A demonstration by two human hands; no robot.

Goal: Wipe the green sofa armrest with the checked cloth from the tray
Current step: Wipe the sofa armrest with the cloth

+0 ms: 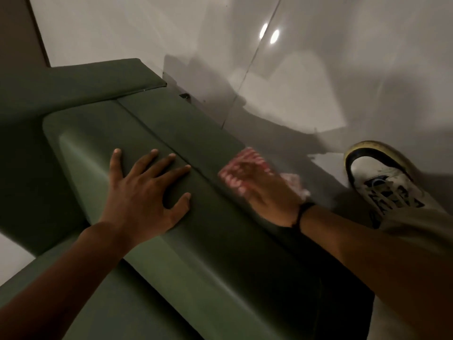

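The green sofa armrest [171, 123] runs from the upper middle down to the lower right of the head view. My left hand [149, 190] lies flat on the seat cushion beside the armrest seam, fingers spread, holding nothing. My right hand [267, 192] presses the red-and-white checked cloth [237, 168] against the armrest's outer edge; hand and cloth are blurred. Part of the cloth sticks out past my fingers and to the right of the hand. No tray is in view.
The green seat cushion [81, 153] and backrest [73, 79] fill the left. Glossy pale floor tiles [318, 69] lie to the right of the sofa. My foot in a white shoe [382, 182] stands on the floor close to the armrest.
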